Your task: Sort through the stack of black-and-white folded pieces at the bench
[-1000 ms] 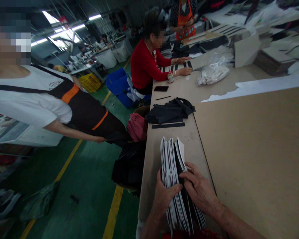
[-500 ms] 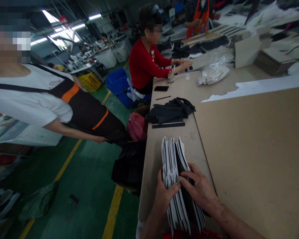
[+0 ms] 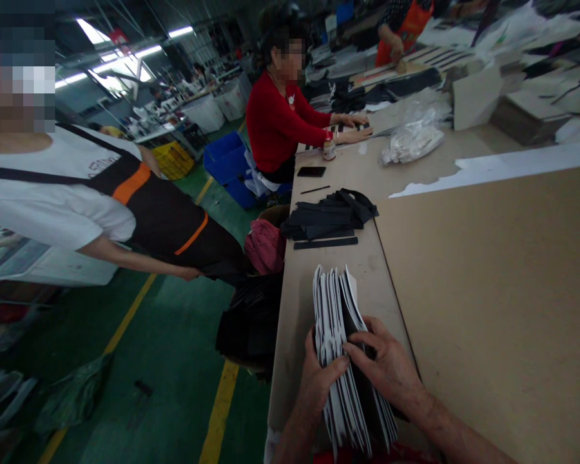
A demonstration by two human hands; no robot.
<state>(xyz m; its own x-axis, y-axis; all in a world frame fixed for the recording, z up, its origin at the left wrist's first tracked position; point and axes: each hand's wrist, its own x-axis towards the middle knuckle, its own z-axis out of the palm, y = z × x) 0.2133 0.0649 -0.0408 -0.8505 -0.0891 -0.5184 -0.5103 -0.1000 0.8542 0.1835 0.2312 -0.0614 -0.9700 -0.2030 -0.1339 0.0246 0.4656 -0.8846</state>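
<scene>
A thick bundle of thin white-edged sheets [image 3: 336,335] stands on edge at the near end of the table. My left hand [image 3: 319,374] is wrapped round its left side, thumb over the top edges. On the right side, my right hand [image 3: 384,361] grips the bundle, its thumb and index finger at a gap where a dark sheet face shows. Beyond the bundle lie a single black strip [image 3: 325,243] and a heap of black strips [image 3: 331,216].
A person in a dark apron [image 3: 169,212] stands at the left. Another in red [image 3: 280,122] sits at the table's far side, near a phone [image 3: 312,171] and a small bottle [image 3: 329,149]. A plastic bag [image 3: 413,142] and a large brown board [image 3: 493,290] lie right.
The seated person's head and hands have shifted slightly, and the far person in orange has leaned over with an arm lowered to the table. My hands and the bundle look unchanged.
</scene>
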